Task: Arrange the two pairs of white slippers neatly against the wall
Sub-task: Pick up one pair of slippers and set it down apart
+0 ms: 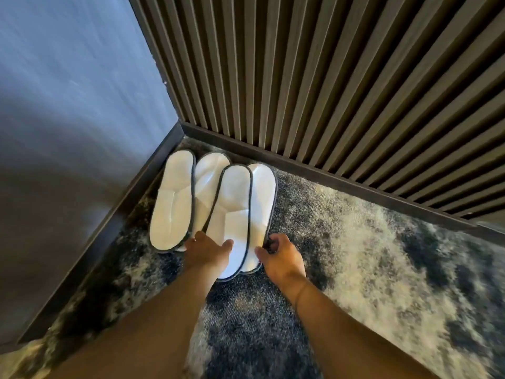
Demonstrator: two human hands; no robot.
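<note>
Two pairs of white slippers with dark trim lie on the carpet in the room corner, heels toward the slatted wall (341,91). The left pair (175,198) sits beside the blue wall's skirting, its second slipper (209,176) partly covered. The right pair overlaps it: one slipper (233,203) lies on top, the other (262,192) beside it. My left hand (206,250) rests on the toe end of the upper right-pair slipper, thumb on its white strap. My right hand (278,255) pinches the edge of the rightmost slipper near its toe.
A smooth blue wall (68,105) stands at the left with a dark skirting board (114,220). A dark baseboard (341,181) runs under the slatted wall. Mottled grey and dark carpet (369,255) stretches to the right and toward me.
</note>
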